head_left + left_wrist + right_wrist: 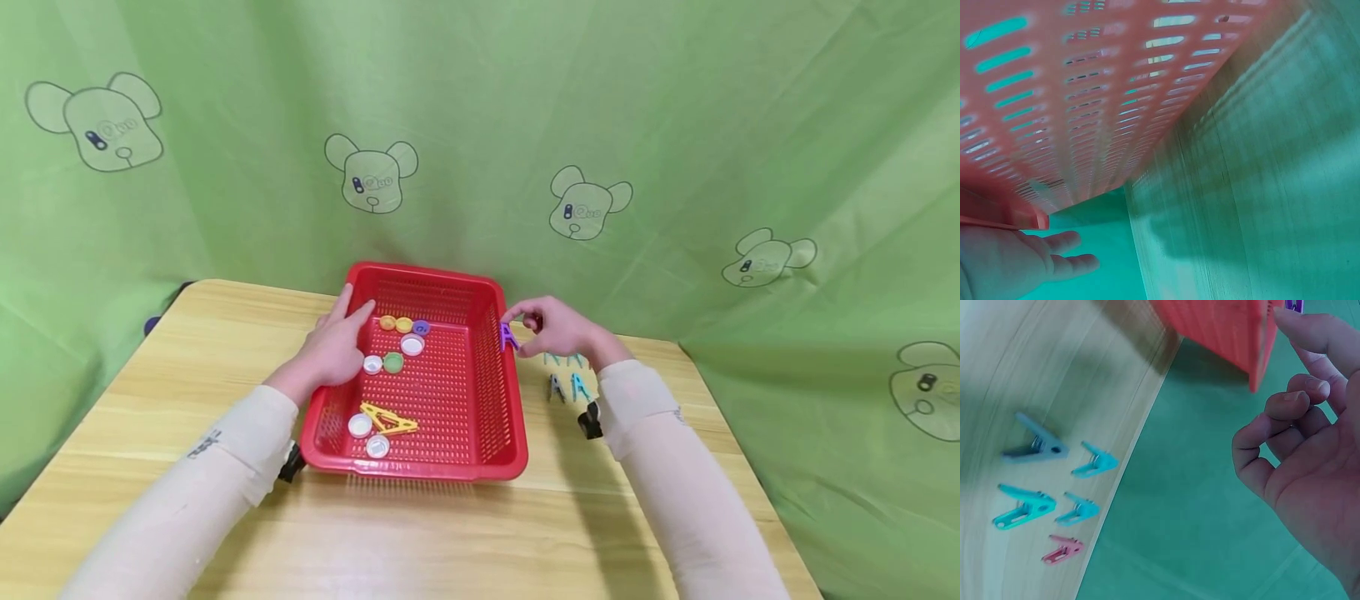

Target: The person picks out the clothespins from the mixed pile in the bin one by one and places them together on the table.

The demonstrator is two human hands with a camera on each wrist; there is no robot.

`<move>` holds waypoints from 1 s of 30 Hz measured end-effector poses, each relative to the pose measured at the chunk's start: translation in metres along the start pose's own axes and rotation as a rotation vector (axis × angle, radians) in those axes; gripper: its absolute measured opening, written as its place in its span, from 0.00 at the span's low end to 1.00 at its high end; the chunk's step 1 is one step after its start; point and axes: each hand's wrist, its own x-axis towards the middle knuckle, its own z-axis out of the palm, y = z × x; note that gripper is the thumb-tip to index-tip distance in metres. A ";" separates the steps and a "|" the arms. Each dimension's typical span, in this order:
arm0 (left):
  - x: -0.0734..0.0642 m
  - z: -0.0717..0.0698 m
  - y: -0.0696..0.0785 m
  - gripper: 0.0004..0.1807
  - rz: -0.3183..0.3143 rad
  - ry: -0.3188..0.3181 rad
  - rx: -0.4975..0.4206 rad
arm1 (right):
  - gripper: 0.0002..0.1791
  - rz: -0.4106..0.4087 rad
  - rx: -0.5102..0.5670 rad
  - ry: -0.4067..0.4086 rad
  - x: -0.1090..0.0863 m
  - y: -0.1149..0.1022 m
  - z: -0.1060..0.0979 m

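Observation:
A red slotted basket (420, 477) stands on the wooden table. My left hand (333, 346) rests on its left rim, fingers straight and spread. At the right rim my right hand (555, 327) pinches a purple clothespin (508, 337) between thumb and index finger, the other fingers curled. The clothespin is mostly cut off in the right wrist view. In the basket lie yellow clothespins (388, 419), white caps (360, 426), a green cap (393, 362), yellow caps (404, 325) and a blue-purple cap (422, 327).
Right of the basket, below my right hand, lie a grey clothespin (1035, 440), teal and blue clothespins (1025, 506) and a pink clothespin (1062, 549). A green curtain (480, 125) hangs behind the table (360, 542) and along its sides.

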 end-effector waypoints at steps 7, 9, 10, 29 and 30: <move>0.000 0.001 0.001 0.47 -0.004 -0.003 -0.006 | 0.29 0.035 0.007 0.020 -0.016 0.017 -0.005; 0.001 0.002 0.001 0.47 -0.002 -0.005 -0.007 | 0.29 0.037 0.003 0.024 -0.021 0.023 -0.007; 0.001 0.002 0.000 0.47 0.000 -0.005 -0.005 | 0.29 0.036 -0.001 0.025 -0.023 0.025 -0.008; 0.001 0.001 0.001 0.46 0.012 0.006 0.009 | 0.27 0.115 0.042 0.058 -0.057 0.075 -0.015; 0.001 0.001 0.001 0.46 0.009 0.007 0.007 | 0.27 0.116 0.049 0.059 -0.058 0.078 -0.015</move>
